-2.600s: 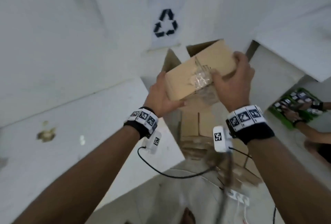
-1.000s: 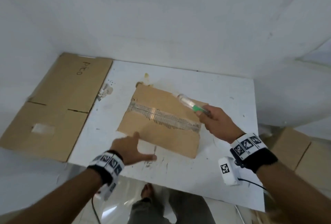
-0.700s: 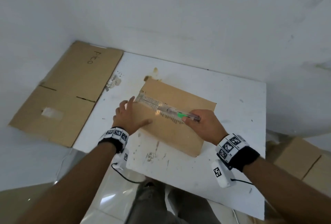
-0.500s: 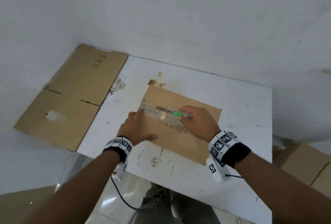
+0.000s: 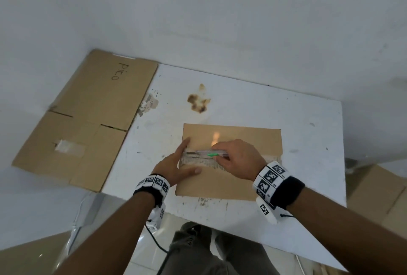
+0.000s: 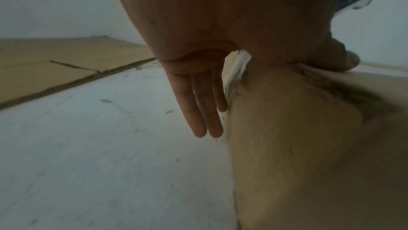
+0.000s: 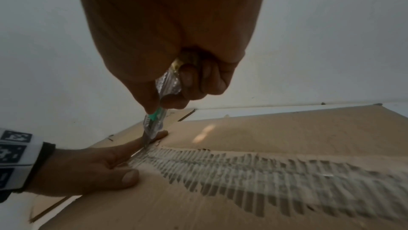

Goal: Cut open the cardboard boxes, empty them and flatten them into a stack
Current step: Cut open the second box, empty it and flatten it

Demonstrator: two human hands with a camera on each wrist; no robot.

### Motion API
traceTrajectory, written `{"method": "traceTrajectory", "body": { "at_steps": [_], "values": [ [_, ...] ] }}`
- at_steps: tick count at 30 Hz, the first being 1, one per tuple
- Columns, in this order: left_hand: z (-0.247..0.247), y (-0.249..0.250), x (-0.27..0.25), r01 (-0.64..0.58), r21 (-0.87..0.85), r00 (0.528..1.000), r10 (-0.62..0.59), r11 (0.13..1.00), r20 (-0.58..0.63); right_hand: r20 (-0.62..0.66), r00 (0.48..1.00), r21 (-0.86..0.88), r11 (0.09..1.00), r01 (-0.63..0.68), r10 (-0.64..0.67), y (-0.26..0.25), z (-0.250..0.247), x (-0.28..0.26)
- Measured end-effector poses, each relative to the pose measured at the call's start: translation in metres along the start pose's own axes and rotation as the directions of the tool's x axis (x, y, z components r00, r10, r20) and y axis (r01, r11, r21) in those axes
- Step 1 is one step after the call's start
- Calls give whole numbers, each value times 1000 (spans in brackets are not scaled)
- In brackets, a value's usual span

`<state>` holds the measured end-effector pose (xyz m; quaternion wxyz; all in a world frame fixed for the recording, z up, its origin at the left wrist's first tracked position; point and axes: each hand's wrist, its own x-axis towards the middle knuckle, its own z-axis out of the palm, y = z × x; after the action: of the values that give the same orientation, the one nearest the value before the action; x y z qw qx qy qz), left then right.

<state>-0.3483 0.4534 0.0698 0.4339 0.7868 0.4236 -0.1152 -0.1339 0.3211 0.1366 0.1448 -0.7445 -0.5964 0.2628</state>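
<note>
A white, stained counter (image 5: 297, 120) fills the centre of the head view, and a flattened cardboard sheet (image 5: 88, 109) lies at left. A matte brown box (image 5: 242, 140) lies at centre, sealed with ribbed clear tape (image 7: 264, 172). The left hand (image 5: 174, 167) presses flat on its left edge. The right hand (image 5: 240, 158) grips a clear utility knife (image 5: 207, 154), blade at the tape's left end. The cutting step seems under way; next the blade needs a steady pull along the seam.

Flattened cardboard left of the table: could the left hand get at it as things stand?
Probably yes. The left hand lies flat on the box's left end, holding nothing, and bare table lies between it and the flattened cardboard. Letting go would free the box under the cutter.
</note>
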Motion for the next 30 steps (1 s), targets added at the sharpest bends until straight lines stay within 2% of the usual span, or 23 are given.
{"method": "traceTrajectory", "body": {
  "at_steps": [8,13,17,19,20,22,23,24,26,30],
  "values": [
    [10,-8,3,-22,-92,999,19,995,-30,52,997,-187,980,73,-64,-13,-3,4],
    [19,-12,0,-39,-125,994,26,991,-103,208,978,-372,923,97,-19,-30,3,8],
    [19,-11,2,0,-1,995,0,1000,-99,173,985,-429,902,49,29,-30,-12,3],
    [25,-5,2,51,113,984,-30,992,-174,222,972,-483,875,36,83,-36,-8,-2],
    [30,0,0,28,198,973,19,980,-231,257,961,-509,859,46,101,-41,-4,-3],
    [45,6,-5,-142,348,923,251,927,-291,279,956,-535,842,73,94,-46,2,-1],
    [54,8,-7,-217,364,896,333,906,-294,270,960,-526,846,83,73,-47,2,2],
    [62,9,-8,-247,334,885,353,909,-305,256,966,-502,858,104,33,-45,3,4],
    [74,8,-8,-208,274,892,297,939,-341,272,962,-480,863,157,-24,-41,2,7],
    [80,6,-2,-140,353,907,263,925,-330,268,962,-483,857,177,-48,-20,-15,-2]
  ]
}}
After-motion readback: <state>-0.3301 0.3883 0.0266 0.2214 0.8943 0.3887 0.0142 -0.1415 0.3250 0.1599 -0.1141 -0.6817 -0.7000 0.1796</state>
